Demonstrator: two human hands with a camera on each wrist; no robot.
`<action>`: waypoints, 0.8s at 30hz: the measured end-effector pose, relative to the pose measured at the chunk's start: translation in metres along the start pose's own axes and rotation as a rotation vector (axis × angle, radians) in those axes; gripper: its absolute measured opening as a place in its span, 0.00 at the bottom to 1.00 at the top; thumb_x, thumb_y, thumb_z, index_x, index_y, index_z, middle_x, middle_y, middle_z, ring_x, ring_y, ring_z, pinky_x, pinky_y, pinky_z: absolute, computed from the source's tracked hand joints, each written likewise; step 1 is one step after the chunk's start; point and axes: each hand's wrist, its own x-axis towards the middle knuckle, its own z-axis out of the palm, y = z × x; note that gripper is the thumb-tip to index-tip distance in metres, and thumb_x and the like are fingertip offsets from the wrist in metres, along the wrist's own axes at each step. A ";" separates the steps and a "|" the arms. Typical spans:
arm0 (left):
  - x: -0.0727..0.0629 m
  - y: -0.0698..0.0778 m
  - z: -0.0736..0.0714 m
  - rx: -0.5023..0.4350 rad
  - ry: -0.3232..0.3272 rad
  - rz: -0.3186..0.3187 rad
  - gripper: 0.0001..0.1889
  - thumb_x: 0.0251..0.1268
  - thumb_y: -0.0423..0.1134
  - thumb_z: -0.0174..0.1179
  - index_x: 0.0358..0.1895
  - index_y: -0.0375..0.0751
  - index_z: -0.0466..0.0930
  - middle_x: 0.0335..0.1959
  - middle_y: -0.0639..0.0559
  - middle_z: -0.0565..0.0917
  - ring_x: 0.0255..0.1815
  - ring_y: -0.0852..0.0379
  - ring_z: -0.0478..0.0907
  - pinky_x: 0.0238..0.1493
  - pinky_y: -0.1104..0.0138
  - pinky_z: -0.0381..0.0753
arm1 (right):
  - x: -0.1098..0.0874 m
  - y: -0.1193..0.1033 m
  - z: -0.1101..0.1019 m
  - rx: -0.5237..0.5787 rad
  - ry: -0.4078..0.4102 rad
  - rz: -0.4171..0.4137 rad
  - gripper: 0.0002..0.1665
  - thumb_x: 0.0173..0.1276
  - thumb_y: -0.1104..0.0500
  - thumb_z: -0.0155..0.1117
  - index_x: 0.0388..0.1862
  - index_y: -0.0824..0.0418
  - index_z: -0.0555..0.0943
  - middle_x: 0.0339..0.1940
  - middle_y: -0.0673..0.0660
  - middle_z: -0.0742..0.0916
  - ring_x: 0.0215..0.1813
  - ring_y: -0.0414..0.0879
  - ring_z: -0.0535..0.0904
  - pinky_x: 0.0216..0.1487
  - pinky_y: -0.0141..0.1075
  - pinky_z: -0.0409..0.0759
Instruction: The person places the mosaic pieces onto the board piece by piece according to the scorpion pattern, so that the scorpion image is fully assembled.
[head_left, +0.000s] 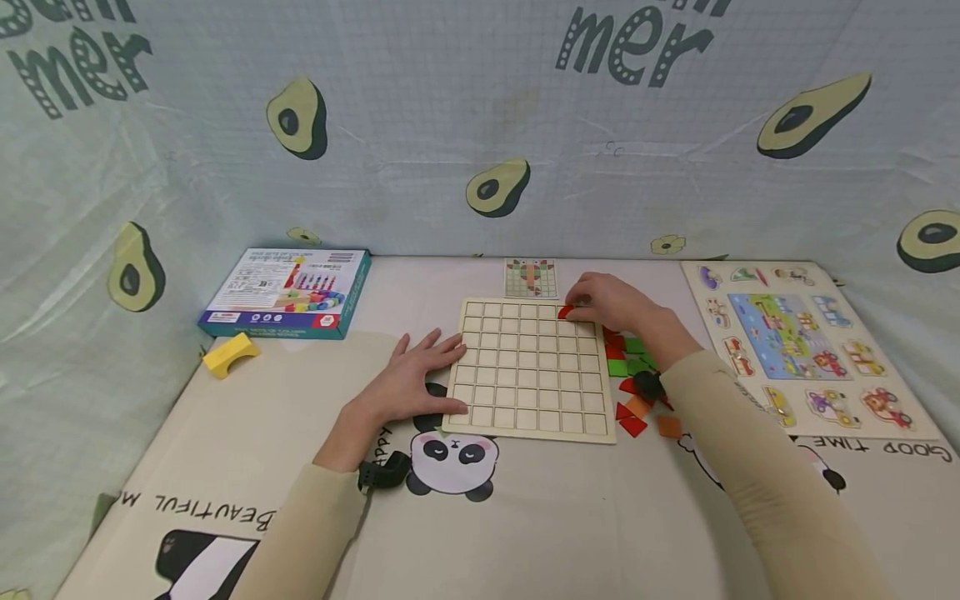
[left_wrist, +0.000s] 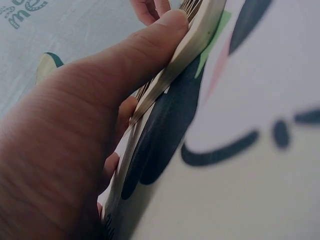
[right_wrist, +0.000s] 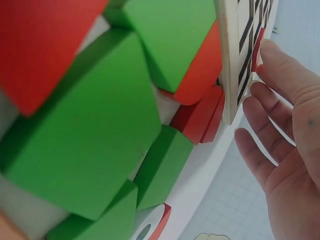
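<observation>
A pale wooden grid board (head_left: 536, 375) lies flat in the middle of the table. My left hand (head_left: 416, 375) rests at its left edge, fingers spread, with the thumb on the near corner and the fingertips farther up. At the board's far right corner, my right hand (head_left: 611, 302) pinches a red tile (head_left: 566, 312) over the top row of cells. In the right wrist view the red tile (right_wrist: 258, 49) sits against the grid at the fingertips. Just beyond the board lies a small pattern card (head_left: 530, 277) with a coloured figure on a grid.
Loose green tiles (head_left: 637, 365), red tiles (head_left: 632, 427) and orange tiles (head_left: 670, 427) lie right of the board, partly under the right forearm. A picture puzzle board (head_left: 810, 350) is at far right. A toy box (head_left: 288, 292) and a yellow arched block (head_left: 231, 355) are at left.
</observation>
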 end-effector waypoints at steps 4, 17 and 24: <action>0.000 0.000 0.000 0.003 -0.001 0.001 0.51 0.51 0.63 0.73 0.77 0.46 0.64 0.79 0.54 0.60 0.82 0.46 0.42 0.76 0.43 0.29 | -0.001 0.000 -0.001 0.024 -0.001 0.011 0.14 0.71 0.57 0.70 0.50 0.65 0.86 0.49 0.61 0.83 0.50 0.55 0.78 0.56 0.50 0.77; 0.000 0.000 0.000 0.013 -0.004 0.000 0.51 0.52 0.63 0.72 0.77 0.46 0.63 0.79 0.54 0.59 0.82 0.46 0.42 0.76 0.43 0.29 | -0.005 -0.001 -0.007 0.063 -0.025 0.070 0.17 0.73 0.59 0.67 0.55 0.66 0.83 0.51 0.61 0.82 0.51 0.56 0.77 0.58 0.51 0.76; 0.000 0.000 -0.001 0.015 -0.006 0.005 0.50 0.52 0.64 0.72 0.77 0.46 0.63 0.79 0.54 0.59 0.82 0.46 0.42 0.76 0.43 0.29 | -0.019 0.004 -0.017 0.099 -0.011 0.130 0.19 0.74 0.58 0.64 0.59 0.66 0.81 0.54 0.63 0.82 0.57 0.59 0.77 0.61 0.55 0.74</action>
